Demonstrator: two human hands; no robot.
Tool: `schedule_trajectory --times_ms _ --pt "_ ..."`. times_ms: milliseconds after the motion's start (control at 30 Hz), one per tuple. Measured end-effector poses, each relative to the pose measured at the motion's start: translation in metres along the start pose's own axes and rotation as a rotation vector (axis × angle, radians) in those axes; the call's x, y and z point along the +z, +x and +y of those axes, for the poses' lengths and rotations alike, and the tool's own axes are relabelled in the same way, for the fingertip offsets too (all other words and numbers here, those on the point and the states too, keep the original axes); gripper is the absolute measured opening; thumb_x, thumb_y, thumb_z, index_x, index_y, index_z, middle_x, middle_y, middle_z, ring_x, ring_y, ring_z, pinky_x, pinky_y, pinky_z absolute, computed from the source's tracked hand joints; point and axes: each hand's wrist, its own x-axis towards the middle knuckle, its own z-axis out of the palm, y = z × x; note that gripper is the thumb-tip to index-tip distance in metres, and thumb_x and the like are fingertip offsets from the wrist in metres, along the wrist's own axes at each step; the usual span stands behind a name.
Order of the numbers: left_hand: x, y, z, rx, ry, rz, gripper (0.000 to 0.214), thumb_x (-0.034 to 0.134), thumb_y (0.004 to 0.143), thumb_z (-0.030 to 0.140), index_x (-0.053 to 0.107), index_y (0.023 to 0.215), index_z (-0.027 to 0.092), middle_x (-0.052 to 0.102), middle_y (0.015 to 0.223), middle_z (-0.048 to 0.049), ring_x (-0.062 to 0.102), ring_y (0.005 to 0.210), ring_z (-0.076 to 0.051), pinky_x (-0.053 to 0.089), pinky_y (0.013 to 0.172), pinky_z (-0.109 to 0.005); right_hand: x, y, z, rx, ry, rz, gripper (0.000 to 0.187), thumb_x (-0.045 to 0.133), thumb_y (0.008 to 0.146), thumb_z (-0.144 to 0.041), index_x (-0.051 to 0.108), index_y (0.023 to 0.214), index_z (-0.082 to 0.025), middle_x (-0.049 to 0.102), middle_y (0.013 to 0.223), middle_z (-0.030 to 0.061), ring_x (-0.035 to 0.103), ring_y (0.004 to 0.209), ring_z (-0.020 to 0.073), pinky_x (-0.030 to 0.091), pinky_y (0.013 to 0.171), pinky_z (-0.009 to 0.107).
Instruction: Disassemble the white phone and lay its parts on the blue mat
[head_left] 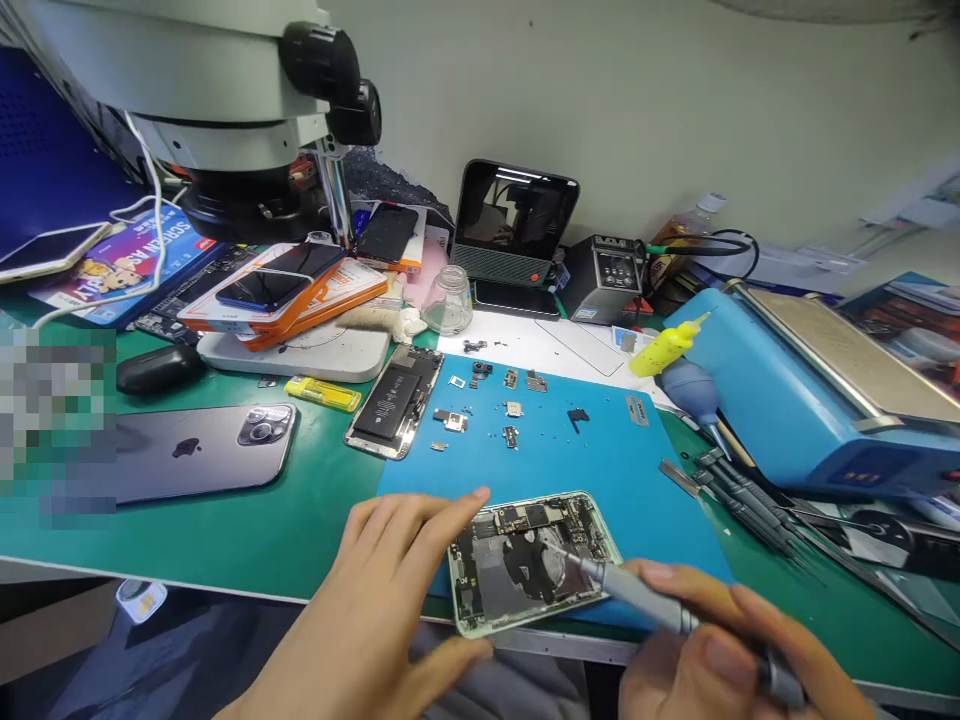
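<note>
In the head view an opened phone (510, 585) with a pale green frame lies at the front edge of the blue mat (427, 485), its inner boards and a torn black and silvery patch showing. My left hand (397, 580) spans its left end, index finger at the upper edge and thumb at the lower. In my right hand (720, 640) is a grey screwdriver (645, 595), gripped like a pen. Its thin tip points at the silvery patch inside the phone; I cannot tell whether it touches. Small phone parts (451, 421), camera module (481, 370) included, are spread behind the phone.
A phone screen assembly (394, 400) and yellow lighter (322, 393) lie left of the mat, near a purple phone (210, 450). A microscope (225, 130) overhangs the left. To the right are grey screwdrivers (750, 500), a blower bulb (690, 390) and a blue machine (787, 400).
</note>
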Motion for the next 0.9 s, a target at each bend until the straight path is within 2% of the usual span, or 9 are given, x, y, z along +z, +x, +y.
schedule_trajectory --times_ms 67,167,233,333,400,500,633,800,900 --pt "0.001 0.005 0.002 0.019 -0.01 -0.031 0.099 0.085 0.09 0.025 0.032 0.171 0.04 0.07 0.144 -0.0071 0.066 0.125 -0.034 0.056 0.102 -0.047 0.0 0.012 0.004 0.104 0.007 0.073 0.014 0.078 0.1 -0.027 0.077 0.111 -0.019 0.08 0.086 0.0021 0.073 0.07 0.0186 0.059 0.071 0.038" --pt "0.001 0.021 0.003 0.065 -0.052 -0.073 0.096 0.082 0.092 0.02 0.033 0.172 0.04 0.067 0.154 -0.0068 0.066 0.134 -0.034 0.059 0.107 -0.049 -0.004 0.025 0.013 0.295 0.066 0.001 0.027 0.078 0.1 -0.037 0.075 0.12 -0.019 0.081 0.09 0.0028 0.076 0.084 0.0192 0.058 0.077 0.035" --pt "-0.001 0.034 0.005 0.082 -0.074 -0.127 0.097 0.087 0.089 0.021 0.038 0.17 0.041 0.067 0.155 -0.0054 0.067 0.135 -0.033 0.06 0.108 -0.049 -0.009 0.028 0.02 0.353 0.092 -0.052 0.028 0.075 0.102 -0.04 0.074 0.122 -0.02 0.082 0.093 0.0036 0.077 0.089 0.0191 0.059 0.078 0.034" --pt "-0.004 0.051 0.009 0.124 -0.072 -0.207 0.098 0.1 0.078 0.039 0.05 0.163 0.038 0.07 0.152 -0.0053 0.067 0.133 -0.034 0.061 0.105 -0.049 -0.015 0.025 0.029 0.353 0.113 -0.057 0.026 0.073 0.104 -0.037 0.073 0.124 -0.021 0.081 0.094 0.0037 0.077 0.091 0.0192 0.061 0.08 0.034" --pt "-0.003 0.059 0.015 0.136 -0.028 -0.165 0.081 0.096 0.085 0.044 0.058 0.155 0.035 0.071 0.148 -0.0055 0.066 0.13 -0.034 0.059 0.105 -0.05 -0.017 0.022 0.031 0.337 0.126 -0.061 0.025 0.072 0.105 -0.035 0.073 0.126 -0.021 0.082 0.095 0.0042 0.078 0.092 0.0191 0.062 0.081 0.034" --pt "0.001 0.067 0.025 0.157 0.025 -0.063 0.036 0.079 0.102 0.029 0.069 0.137 0.031 0.074 0.134 -0.0044 0.067 0.118 -0.029 0.056 0.1 -0.046 -0.02 0.018 0.032 0.318 0.116 -0.086 0.026 0.069 0.106 -0.033 0.073 0.128 -0.021 0.082 0.097 0.0048 0.078 0.093 0.0189 0.062 0.085 0.034" --pt "0.009 0.076 0.034 0.215 0.007 -0.099 0.012 0.071 0.108 0.025 0.074 0.119 0.025 0.077 0.112 -0.0026 0.065 0.098 -0.025 0.053 0.086 -0.039 -0.025 0.016 0.033 0.333 0.079 -0.147 0.026 0.067 0.108 -0.034 0.072 0.13 -0.023 0.082 0.1 0.0046 0.078 0.095 0.0188 0.061 0.087 0.035" --pt "0.012 0.08 0.036 0.25 0.016 -0.115 0.014 0.065 0.111 0.024 0.075 0.101 0.024 0.078 0.1 0.0004 0.061 0.088 -0.022 0.05 0.079 -0.037 -0.028 0.018 0.032 0.3 0.091 -0.18 0.024 0.065 0.109 -0.031 0.072 0.131 -0.025 0.082 0.1 0.0032 0.079 0.096 0.0178 0.064 0.085 0.032" --pt "0.01 0.078 0.034 0.238 0.027 -0.097 0.008 0.067 0.11 0.025 0.074 0.107 0.024 0.078 0.1 0.0001 0.063 0.09 -0.022 0.051 0.08 -0.036 -0.027 0.019 0.032 0.266 0.089 -0.207 0.023 0.064 0.109 -0.027 0.072 0.13 -0.026 0.082 0.101 0.0011 0.079 0.097 0.0145 0.065 0.085 0.027"
